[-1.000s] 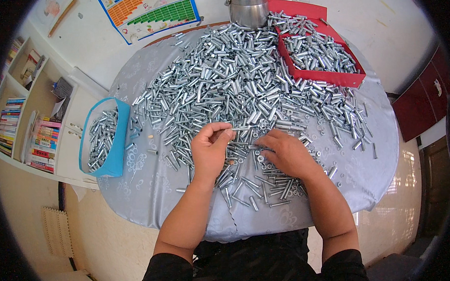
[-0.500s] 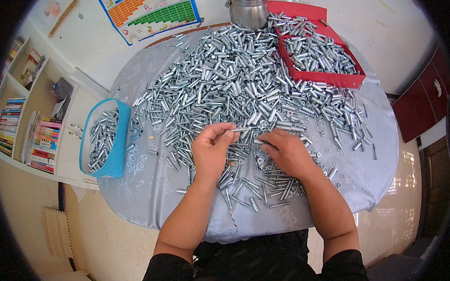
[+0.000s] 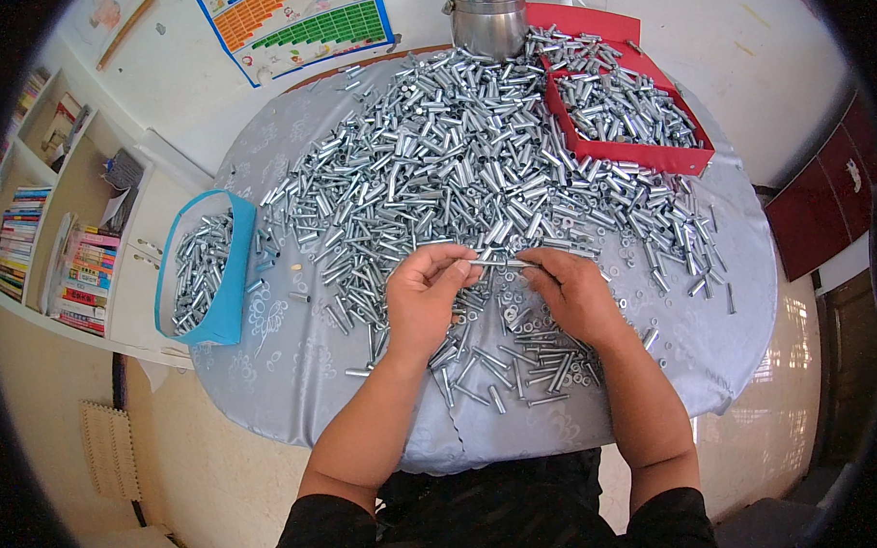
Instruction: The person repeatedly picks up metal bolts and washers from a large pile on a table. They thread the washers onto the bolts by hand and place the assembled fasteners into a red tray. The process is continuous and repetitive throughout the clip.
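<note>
While left hand (image 3: 428, 294) is pinching bolt (image 3: 492, 263), right hand (image 3: 572, 287) is clamping metal piece (image 3: 523, 263) (kind too small to tell) at bolt's right end; bolt is lying level between hands, above parts pile (image 3: 434, 158) on table (image 3: 303, 395).

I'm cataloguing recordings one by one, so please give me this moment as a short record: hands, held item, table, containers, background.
Left hand: pinching a slim metal rod between thumb and fingers
Right hand: fingertips at the rod's other end; exact grip too small to tell
Table: rounded, with a shiny grey cloth
Pile: silver bolts and sleeves, heaped and loose
Red box: far right, holding similar pieces
Blue bin: left, also holding metal pieces
Background: metal pot, blue-edged wall chart
</note>
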`<state>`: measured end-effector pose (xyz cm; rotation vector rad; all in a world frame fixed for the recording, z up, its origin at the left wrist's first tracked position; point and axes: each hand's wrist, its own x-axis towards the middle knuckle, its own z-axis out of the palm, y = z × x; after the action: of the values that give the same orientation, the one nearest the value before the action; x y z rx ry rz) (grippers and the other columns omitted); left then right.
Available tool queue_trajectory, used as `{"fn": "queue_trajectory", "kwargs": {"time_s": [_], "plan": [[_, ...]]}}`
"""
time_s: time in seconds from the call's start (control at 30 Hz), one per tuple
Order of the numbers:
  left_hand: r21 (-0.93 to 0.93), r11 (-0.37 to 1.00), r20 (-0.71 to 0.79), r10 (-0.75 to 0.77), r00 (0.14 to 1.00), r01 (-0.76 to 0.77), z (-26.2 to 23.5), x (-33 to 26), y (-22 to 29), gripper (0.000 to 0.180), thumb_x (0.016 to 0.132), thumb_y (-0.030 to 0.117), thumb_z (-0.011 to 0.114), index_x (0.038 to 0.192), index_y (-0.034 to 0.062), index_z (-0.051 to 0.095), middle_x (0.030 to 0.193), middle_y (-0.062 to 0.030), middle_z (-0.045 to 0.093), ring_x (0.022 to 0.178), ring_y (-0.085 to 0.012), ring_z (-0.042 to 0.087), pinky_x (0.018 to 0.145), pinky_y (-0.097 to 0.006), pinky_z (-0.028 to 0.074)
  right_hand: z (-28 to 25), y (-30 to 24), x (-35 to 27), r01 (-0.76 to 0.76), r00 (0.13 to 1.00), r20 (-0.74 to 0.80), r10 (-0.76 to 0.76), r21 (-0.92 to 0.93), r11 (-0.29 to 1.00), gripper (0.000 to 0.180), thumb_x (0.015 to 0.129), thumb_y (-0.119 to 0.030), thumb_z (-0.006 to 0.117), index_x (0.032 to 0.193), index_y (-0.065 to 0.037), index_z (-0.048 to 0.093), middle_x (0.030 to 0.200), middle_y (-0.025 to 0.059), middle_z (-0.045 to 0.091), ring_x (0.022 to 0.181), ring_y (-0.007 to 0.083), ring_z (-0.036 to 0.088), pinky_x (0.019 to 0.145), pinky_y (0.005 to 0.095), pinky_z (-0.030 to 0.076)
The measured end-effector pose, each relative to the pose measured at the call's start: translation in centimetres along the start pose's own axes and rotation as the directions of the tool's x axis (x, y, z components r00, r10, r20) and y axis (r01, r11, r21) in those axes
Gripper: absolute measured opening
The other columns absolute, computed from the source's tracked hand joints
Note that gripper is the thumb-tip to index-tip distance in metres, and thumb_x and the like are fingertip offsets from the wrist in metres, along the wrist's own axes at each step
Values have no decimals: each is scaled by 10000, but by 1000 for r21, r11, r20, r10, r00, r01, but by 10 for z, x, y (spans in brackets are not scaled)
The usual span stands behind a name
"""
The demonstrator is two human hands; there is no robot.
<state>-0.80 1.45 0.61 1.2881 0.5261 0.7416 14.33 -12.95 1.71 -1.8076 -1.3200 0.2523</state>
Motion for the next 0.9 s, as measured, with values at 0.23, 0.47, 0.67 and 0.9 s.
{"fn": "queue_trajectory", "kwargs": {"time_s": [0.23,0.47,0.67,0.9], "plan": [[8,1000,53,-5,999,5,2,-1,-3,152,902,-25,584,1047,-45,623,996,-129,691,882,-182,688,791,-294,578,6,-1,0,47,999,-14,-46,83,995,222,893,-111,600,1094,-22,629,973,188,672,877,360,655,763,398,515],[0,998,27,-70,997,70,7,-3,0,176,919,0,569,1075,-55,629,1023,-142,688,908,-197,688,793,-292,581,0,-7,-2,-129,991,-2,132,203,971,212,864,-69,627,1070,-20,645,941,183,665,852,331,657,732,376,514],[-64,994,-6,-91,996,90,3,-1,-3,173,913,11,590,1065,-57,634,1031,-145,686,904,-204,687,771,-297,588,-1,-5,0,60,995,-79,-55,69,996,201,804,-42,688,1004,-21,671,834,140,636,762,299,621,690,357,499],[-1,999,-4,-45,999,45,7,-4,-3,167,914,22,599,1053,-51,654,1034,-139,687,903,-182,682,770,-292,587,6,-1,0,40,995,-95,-26,143,989,210,778,-33,718,986,-20,690,846,129,646,743,264,630,668,335,503]]}}
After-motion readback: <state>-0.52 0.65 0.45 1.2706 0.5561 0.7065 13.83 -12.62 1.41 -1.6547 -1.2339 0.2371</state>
